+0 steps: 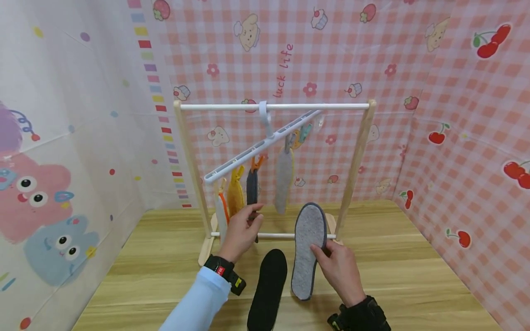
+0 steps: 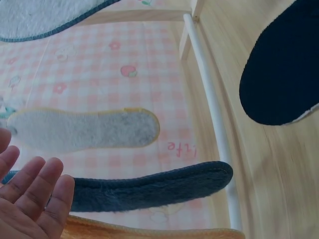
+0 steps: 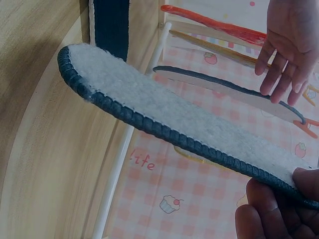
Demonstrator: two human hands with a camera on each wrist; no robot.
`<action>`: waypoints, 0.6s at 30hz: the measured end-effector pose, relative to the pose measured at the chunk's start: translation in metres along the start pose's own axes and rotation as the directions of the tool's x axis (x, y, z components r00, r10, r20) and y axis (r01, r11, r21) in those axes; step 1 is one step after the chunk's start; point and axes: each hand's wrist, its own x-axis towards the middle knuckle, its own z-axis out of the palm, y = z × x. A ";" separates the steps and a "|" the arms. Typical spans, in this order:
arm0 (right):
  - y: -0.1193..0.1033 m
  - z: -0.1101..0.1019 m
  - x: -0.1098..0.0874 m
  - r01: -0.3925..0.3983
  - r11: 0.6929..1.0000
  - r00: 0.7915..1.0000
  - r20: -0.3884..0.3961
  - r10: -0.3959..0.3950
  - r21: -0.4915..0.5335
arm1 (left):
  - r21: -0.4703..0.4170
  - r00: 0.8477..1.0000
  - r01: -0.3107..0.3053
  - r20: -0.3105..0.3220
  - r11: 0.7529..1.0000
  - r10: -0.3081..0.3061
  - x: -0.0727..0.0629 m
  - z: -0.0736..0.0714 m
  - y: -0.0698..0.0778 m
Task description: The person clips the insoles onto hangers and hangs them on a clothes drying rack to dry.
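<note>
Between thumb and fingers, my right hand (image 1: 341,269) pinches the side edge of a grey felt insole (image 1: 306,243) with dark stitched edging, held up off the table. The right wrist view shows the thumb on the fuzzy face of that insole. My left hand (image 1: 242,230), its fingers loosely extended and holding nothing, is by a hanging dark blue insole (image 1: 252,186) and a yellow insole (image 1: 235,195). A black insole (image 1: 268,287) lies on the table between the two hands.
A wooden stand (image 1: 356,165) carries a white rod (image 1: 223,107). From it hangs a slanted white clip hanger (image 1: 248,154). Clips on it hold an orange-edged insole (image 1: 221,211) at left and a pale yellow-edged insole (image 1: 284,179) at right. A lower white rod (image 1: 275,236) crosses the stand.
</note>
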 end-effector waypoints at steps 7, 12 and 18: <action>0.001 0.000 0.000 0.005 1.000 1.000 -0.006 -0.005 -0.008 | 0.014 0.999 0.010 -0.039 1.000 -0.010 0.002 -0.003 -0.003; 0.001 0.000 0.000 0.010 1.000 1.000 -0.011 -0.010 -0.009 | 0.001 0.999 -0.003 -0.038 1.000 0.003 0.002 -0.002 0.000; 0.001 -0.001 0.000 0.018 1.000 1.000 -0.011 -0.018 -0.012 | -0.003 0.999 -0.042 -0.013 0.999 0.042 0.003 0.002 0.007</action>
